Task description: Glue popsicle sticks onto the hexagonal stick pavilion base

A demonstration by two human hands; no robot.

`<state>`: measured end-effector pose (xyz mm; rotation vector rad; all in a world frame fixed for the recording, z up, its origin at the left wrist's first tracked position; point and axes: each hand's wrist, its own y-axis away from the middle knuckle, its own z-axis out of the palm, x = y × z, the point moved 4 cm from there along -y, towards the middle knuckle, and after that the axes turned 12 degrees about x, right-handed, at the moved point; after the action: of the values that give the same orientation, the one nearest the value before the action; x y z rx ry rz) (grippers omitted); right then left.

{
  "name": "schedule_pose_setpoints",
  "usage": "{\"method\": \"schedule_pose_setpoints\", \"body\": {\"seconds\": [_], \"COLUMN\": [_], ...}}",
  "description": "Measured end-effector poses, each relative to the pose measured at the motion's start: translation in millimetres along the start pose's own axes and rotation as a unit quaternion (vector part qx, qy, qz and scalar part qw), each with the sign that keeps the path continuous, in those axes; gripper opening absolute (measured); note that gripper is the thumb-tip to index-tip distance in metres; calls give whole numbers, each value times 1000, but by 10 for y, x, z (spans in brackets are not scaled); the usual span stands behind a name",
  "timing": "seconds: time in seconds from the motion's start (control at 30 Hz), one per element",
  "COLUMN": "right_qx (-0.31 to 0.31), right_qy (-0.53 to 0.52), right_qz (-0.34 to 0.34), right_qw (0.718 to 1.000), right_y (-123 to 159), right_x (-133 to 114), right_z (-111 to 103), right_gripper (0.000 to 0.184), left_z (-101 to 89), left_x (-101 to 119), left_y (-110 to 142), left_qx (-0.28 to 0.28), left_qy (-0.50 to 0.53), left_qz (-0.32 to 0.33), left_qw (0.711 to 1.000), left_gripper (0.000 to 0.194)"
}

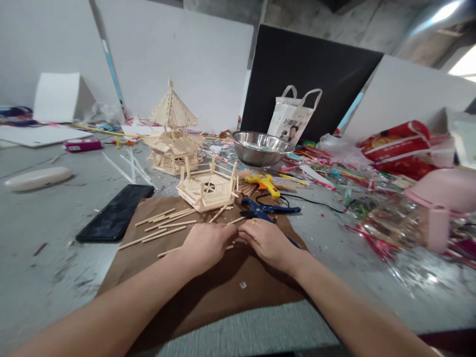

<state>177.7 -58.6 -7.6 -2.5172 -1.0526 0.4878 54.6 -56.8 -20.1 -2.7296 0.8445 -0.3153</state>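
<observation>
Watching through the head camera, I see my left hand (208, 245) and right hand (266, 243) nearly meeting over the brown mat (208, 297), fingers curled; I cannot tell what they grip. Just at the fingertips, a thin wooden stick (236, 220) lies mostly sideways, its right end farther away. Behind stands the hexagonal frame (223, 191), posts pointing upward.
</observation>
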Motion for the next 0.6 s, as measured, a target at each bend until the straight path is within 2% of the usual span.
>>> {"method": "schedule_pose_setpoints", "body": {"seconds": [0.3, 0.6], "right_qx": [-26, -29], "right_qy": [-135, -280], "right_qz": [56, 150], "right_qw": [989, 948], "right_y": [18, 39], "right_x": [2, 72], "right_z": [-44, 16], "right_gripper": [29, 32], "left_z": [-42, -59], "left_x": [18, 4], "left_y": [11, 2], "left_qx": [-13, -18], "left_qy": [37, 79], "left_qz": [12, 7], "left_qw": [999, 997], "left_gripper": [25, 26]}}
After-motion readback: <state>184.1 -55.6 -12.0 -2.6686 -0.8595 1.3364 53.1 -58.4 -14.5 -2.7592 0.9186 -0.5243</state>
